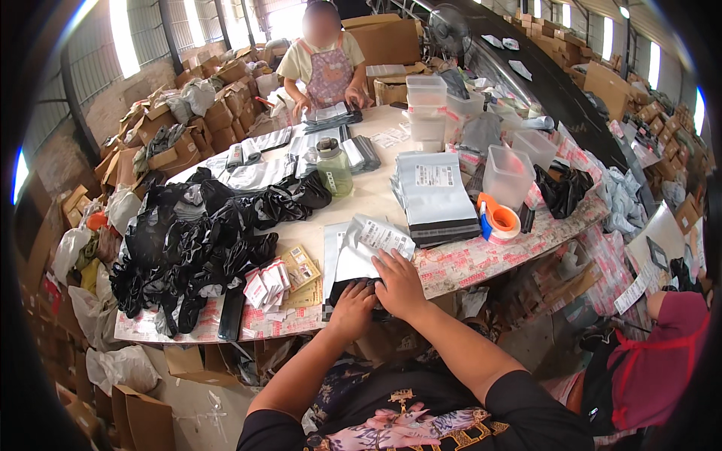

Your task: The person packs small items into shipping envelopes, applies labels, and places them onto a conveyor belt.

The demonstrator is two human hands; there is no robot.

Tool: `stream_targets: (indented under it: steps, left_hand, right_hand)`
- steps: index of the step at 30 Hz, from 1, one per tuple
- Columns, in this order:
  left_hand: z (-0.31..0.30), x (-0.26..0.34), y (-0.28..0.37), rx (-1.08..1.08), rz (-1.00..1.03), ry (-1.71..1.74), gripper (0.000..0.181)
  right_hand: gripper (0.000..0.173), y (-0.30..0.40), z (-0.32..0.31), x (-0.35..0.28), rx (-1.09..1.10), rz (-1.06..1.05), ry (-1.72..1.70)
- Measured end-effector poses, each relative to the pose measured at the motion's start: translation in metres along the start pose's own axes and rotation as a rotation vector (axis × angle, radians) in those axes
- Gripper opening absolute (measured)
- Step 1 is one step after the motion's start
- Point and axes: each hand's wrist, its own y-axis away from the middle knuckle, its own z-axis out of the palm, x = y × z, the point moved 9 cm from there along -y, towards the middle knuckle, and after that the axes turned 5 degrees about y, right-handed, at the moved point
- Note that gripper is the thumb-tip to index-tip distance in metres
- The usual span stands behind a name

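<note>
A grey poly mailer (369, 239) with a printed shipping label lies at the table's front edge, its lower end dark. My right hand (397, 284) rests on the mailer's right side with its fingers spread. At the dark end my left hand (354, 310) lies with the fingers bent over black material; whether it grips this is hidden. Under the mailer another grey bag shows on the left. A stack of labelled grey mailers (434, 189) stands to the right. Left of my hands are yellow printed cards (302, 268), small white packets (266, 284) and a heap of black plastic-wrapped items (192, 242).
A green water bottle (334, 172) stands mid-table. An orange tape dispenser (499, 217) and clear plastic bins (507, 175) are at the right. A dark phone (231, 314) lies at the front edge. Across the table a person (324, 67) handles mailers; another person (648, 366) is at my right.
</note>
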Motion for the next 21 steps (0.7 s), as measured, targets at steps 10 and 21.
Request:
stream_targets:
  steps: [10,21]
  left_hand:
    - [-0.002,0.008,0.004,0.035,-0.059,-0.001,0.037]
    - [-0.026,0.000,0.005,0.380,-0.353,0.178,0.051]
  right_hand:
    - [0.043,0.006,0.031,-0.013,-0.106,-0.099,0.068]
    - [0.054,0.010,0.002,0.007,0.134,0.102,-0.175]
